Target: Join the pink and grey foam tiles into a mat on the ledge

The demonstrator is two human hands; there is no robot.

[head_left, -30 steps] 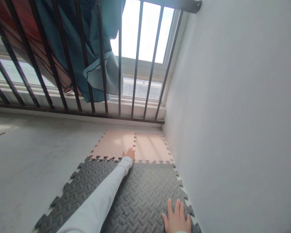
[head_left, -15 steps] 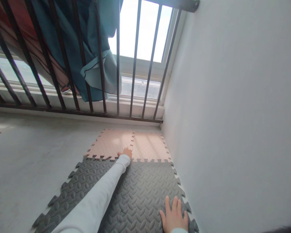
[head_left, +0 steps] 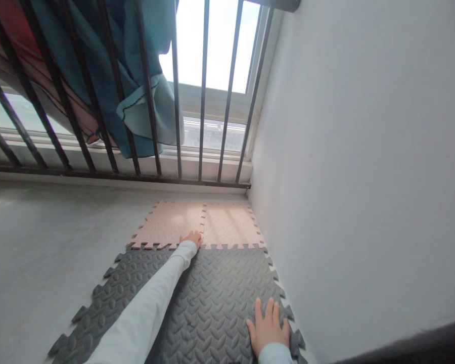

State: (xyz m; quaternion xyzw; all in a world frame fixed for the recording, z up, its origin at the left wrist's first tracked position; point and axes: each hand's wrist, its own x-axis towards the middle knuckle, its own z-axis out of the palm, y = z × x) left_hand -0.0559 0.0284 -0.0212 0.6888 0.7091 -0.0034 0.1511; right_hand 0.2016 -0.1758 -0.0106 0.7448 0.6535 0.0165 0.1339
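My left hand (head_left: pixel 192 237) reaches forward and presses on a pink foam mat tile (head_left: pixel 170 220), close to its seam with a second pink tile (head_left: pixel 231 225). The thumb lies apart from the fingers, and the hand grips nothing that I can see. Along their near edge the pink tiles meet a dark grey puzzle-edged foam mat (head_left: pixel 220 288) with a raised tread pattern. My right hand (head_left: pixel 268 328) rests flat on this grey mat near its right edge, fingers spread.
A white wall (head_left: pixel 349 177) rises close along the mats' right side. Dark metal railings (head_left: pixel 200 131) stand beyond the pink tiles, with blue-green fabric (head_left: pixel 136 101) hanging behind the bars in front of a window. Bare grey floor (head_left: pixel 41 253) stretches to the left.
The view has shifted slightly, so the scene sits a little further left. A dark shape shows more at the lower right. Both hands remain on the mats in nearly the same places.
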